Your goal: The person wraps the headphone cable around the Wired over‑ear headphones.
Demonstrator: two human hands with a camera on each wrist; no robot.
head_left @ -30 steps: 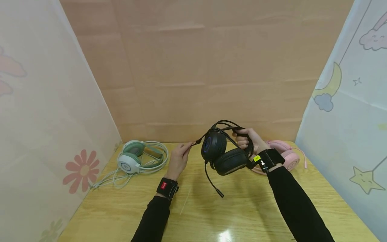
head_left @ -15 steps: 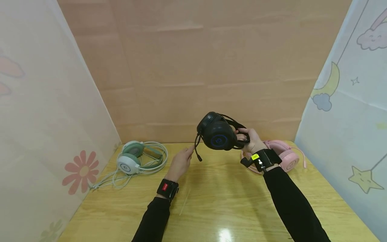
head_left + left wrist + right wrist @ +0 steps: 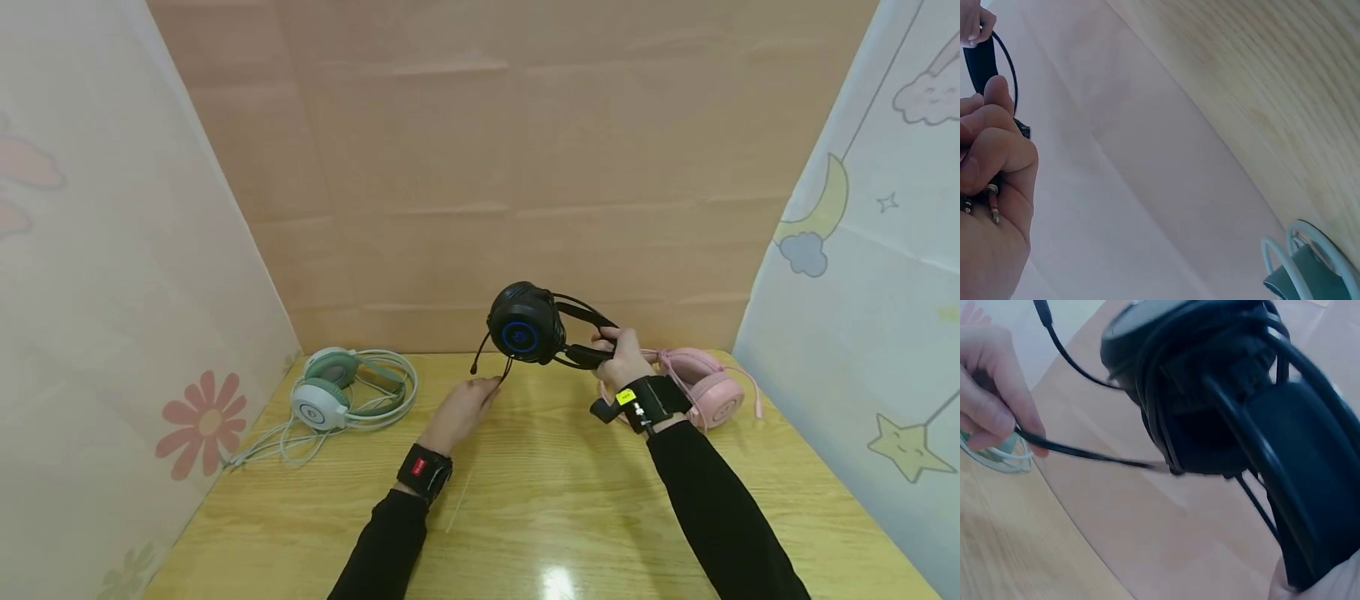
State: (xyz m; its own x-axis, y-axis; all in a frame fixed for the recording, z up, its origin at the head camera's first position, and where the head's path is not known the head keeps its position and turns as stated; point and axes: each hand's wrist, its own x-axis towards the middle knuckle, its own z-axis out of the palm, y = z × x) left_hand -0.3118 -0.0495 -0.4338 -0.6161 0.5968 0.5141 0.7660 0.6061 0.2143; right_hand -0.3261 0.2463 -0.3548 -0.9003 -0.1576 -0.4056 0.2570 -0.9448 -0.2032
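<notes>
My right hand (image 3: 622, 358) grips the headband of a black headset (image 3: 521, 327), holding it above the table. Its ear cups point left, and a blue ring shows on the nearer one. Several loops of black cable (image 3: 1157, 406) run around the ear cups in the right wrist view. From them a taut length of cable (image 3: 1091, 454) leads to my left hand (image 3: 463, 410), which pinches its end below and left of the cups. A metal plug (image 3: 994, 205) pokes out beneath the curled fingers in the left wrist view. The thin microphone boom (image 3: 478, 354) hangs at the headset's left.
A white and green headset (image 3: 318, 404) with its pale cable lies on the wooden table (image 3: 525, 500) at the left. At the right, behind my right wrist, lies a pink headset (image 3: 720, 400). A brown paper wall (image 3: 480, 183) stands at the back, with patterned panels either side.
The black headset has risen and turned, its cups swinging round so the blue ring faces me. My left hand has shifted a little right and down with the cable end.
</notes>
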